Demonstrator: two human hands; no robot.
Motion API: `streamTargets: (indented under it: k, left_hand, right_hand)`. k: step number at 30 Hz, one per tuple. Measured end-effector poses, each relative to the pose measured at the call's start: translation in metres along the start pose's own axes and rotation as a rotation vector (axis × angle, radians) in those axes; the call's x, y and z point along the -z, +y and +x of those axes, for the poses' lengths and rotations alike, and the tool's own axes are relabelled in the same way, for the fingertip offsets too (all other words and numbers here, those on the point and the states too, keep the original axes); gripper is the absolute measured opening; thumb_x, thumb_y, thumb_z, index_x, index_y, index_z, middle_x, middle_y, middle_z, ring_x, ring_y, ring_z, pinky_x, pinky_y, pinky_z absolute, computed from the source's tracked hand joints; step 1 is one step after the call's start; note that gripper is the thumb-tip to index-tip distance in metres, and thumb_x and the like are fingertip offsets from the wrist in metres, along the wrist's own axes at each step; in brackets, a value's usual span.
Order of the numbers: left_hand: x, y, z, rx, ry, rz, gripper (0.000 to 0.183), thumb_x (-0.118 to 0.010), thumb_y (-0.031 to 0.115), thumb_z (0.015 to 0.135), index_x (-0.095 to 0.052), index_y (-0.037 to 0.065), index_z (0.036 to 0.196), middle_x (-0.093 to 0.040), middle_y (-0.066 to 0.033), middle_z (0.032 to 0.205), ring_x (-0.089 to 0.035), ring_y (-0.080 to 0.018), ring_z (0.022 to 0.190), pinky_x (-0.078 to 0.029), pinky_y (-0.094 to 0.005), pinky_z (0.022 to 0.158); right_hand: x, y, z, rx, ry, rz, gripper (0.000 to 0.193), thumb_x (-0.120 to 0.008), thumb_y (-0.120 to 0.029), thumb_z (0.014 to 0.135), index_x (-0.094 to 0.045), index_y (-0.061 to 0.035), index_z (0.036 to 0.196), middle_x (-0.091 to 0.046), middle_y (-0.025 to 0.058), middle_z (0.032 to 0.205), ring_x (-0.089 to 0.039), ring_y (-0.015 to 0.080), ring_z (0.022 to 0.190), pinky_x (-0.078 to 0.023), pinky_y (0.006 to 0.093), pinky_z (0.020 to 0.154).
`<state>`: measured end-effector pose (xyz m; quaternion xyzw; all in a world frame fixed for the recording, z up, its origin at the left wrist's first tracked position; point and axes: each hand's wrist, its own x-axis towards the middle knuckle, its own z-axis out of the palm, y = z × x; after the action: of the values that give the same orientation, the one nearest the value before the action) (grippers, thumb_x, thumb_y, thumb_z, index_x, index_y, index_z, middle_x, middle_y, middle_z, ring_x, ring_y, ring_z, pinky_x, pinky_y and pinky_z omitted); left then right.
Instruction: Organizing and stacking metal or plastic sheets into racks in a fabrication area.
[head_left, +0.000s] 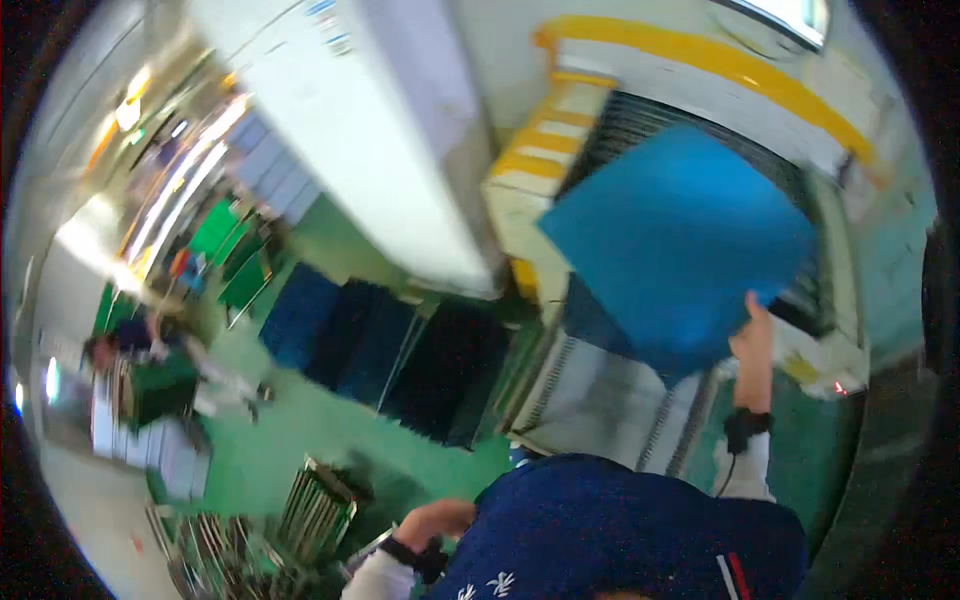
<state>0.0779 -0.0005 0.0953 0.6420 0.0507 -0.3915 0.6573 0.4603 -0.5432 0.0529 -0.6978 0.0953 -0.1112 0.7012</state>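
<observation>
A flat, square blue sheet is held up in front of me on the right, tilted above a machine's roller bed. My right hand is closed on its near right edge, with the thumb lying on the upper face. The fingers beneath the sheet are hidden. Low and close to my body, my left hand is away from the sheet. Its fingertips are lost against my dark blue shirt and blurred, so I cannot tell whether they grip anything.
Black rollers run into a white machine with a yellow-edged opening. A pale conveyor frame lies nearer me. Dark blue panels stand in a row at left. Metal racks sit lower left; another person is farther left.
</observation>
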Motion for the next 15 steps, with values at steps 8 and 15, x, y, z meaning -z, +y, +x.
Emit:
streamTargets:
  k: [8, 15]
  left_hand:
    - [-0.033, 0.094, 0.022, 0.560, 0.365, -0.478, 0.021, -0.061, 0.021, 0.076, -0.065, 0.006, 0.091, -0.066, -0.0070, 0.087, -0.062, -0.0177, 0.075, -0.048, -0.0333, 0.060]
    - [0.004, 0.008, 0.023, 0.324, 0.074, -0.337, 0.025, -0.055, 0.014, 0.084, -0.061, -0.001, 0.103, -0.065, -0.0086, 0.099, -0.062, -0.0193, 0.086, -0.048, -0.0362, 0.078]
  right_hand:
    - [-0.024, -0.058, -0.024, -0.371, 0.046, 0.774, 0.024, -0.055, -0.018, 0.089, -0.056, -0.0038, 0.108, -0.060, 0.0109, 0.109, -0.058, 0.0293, 0.099, -0.045, 0.0496, 0.086]
    - [-0.007, -0.030, 0.019, -0.191, 0.024, 0.942, 0.030, -0.056, -0.020, 0.090, -0.050, -0.0029, 0.113, -0.057, 0.0115, 0.111, -0.055, 0.0287, 0.104, -0.043, 0.0466, 0.091]
